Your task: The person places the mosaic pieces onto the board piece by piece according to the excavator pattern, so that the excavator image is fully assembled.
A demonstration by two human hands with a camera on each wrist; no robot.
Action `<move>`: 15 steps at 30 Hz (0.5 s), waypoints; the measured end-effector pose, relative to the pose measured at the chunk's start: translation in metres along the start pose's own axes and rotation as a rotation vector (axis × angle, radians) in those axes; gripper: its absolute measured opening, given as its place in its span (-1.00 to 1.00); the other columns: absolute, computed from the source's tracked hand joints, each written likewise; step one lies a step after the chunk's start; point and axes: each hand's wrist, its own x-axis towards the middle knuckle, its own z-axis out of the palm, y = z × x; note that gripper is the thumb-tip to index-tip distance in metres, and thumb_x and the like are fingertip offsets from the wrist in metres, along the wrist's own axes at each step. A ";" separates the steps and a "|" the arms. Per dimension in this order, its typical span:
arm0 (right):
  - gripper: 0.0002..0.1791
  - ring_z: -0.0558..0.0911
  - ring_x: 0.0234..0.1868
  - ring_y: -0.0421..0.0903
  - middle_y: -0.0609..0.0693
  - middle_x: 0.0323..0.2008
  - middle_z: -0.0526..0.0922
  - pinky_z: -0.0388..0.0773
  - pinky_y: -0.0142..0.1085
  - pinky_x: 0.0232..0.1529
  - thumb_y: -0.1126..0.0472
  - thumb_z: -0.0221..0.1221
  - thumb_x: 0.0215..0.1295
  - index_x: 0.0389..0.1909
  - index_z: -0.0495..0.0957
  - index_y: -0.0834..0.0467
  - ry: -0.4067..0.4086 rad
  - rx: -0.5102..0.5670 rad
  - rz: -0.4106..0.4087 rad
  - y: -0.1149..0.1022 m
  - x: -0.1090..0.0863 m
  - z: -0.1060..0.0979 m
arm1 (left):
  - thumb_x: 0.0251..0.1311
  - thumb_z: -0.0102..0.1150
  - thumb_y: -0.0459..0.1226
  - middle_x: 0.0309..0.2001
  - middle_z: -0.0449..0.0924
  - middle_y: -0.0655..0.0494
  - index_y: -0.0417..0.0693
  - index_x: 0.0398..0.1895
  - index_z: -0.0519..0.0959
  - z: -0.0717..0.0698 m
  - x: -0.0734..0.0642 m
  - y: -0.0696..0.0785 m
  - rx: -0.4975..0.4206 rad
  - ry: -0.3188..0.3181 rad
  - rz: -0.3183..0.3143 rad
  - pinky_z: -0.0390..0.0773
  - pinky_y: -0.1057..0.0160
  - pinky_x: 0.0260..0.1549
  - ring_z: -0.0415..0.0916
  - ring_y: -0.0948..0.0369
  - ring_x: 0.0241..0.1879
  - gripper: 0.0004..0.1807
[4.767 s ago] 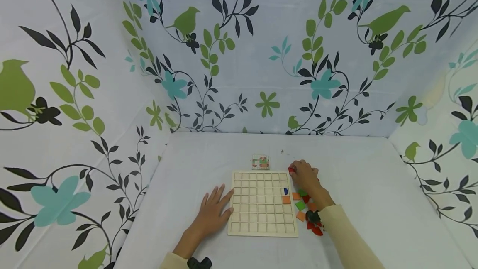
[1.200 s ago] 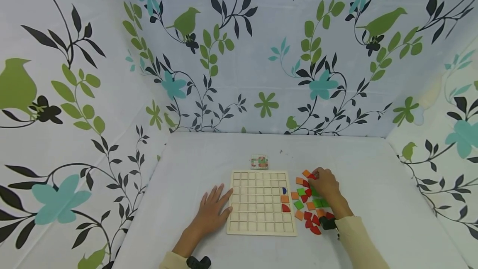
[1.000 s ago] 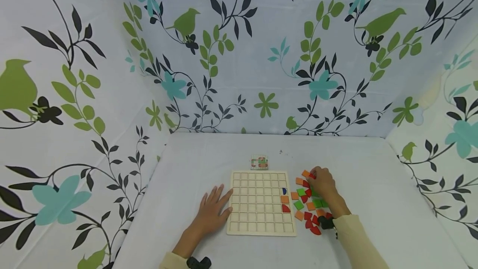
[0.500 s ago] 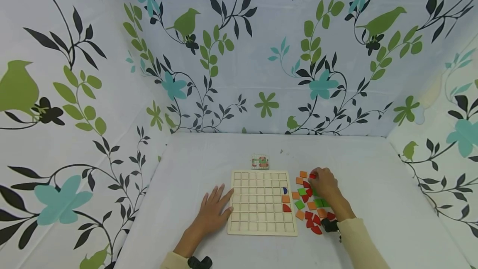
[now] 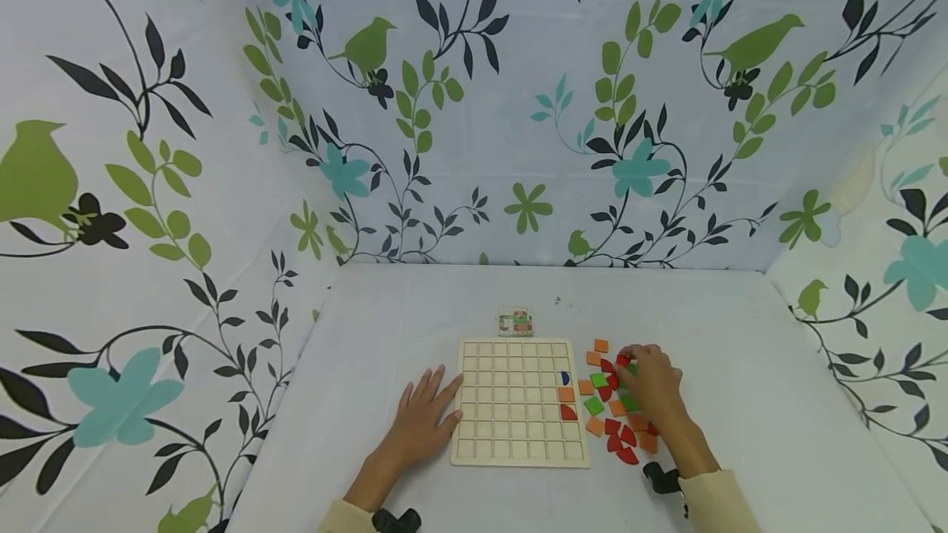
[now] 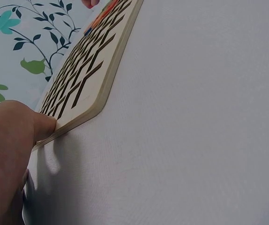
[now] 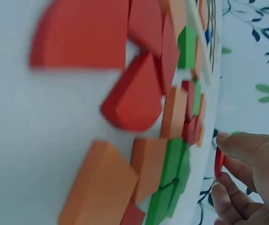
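A pale wooden grid board lies mid-table. Its right-hand column holds a blue half-round piece, an orange square and a red quarter-round piece. My left hand rests flat at the board's left side, fingers spread; in the left wrist view the thumb touches the board's edge. Above the loose pieces, my right hand pinches a red piece between thumb and fingers. The hand hides part of the pile in the head view.
Loose orange, red and green pieces lie scattered right of the board. A small patterned card sits just beyond the board's far edge. A leaf-print cloth hangs behind the table.
A red quarter-round piece now sits in the board below the orange square. My right hand went back to the pile, and lately shifted slightly nearer and rightward. The left hand stayed put.
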 end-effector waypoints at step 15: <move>-0.75 0.45 -0.22 -0.18 -0.14 -0.26 0.53 0.45 -0.24 -0.19 0.20 0.52 0.21 -0.22 0.62 -0.01 -0.144 0.081 -0.117 -0.051 -0.070 0.022 | 0.56 0.03 -0.01 0.68 0.06 -0.16 0.14 0.64 0.28 -0.004 0.002 0.008 0.042 -0.026 -0.032 -0.11 -0.44 0.53 -0.07 -0.22 0.67 -0.35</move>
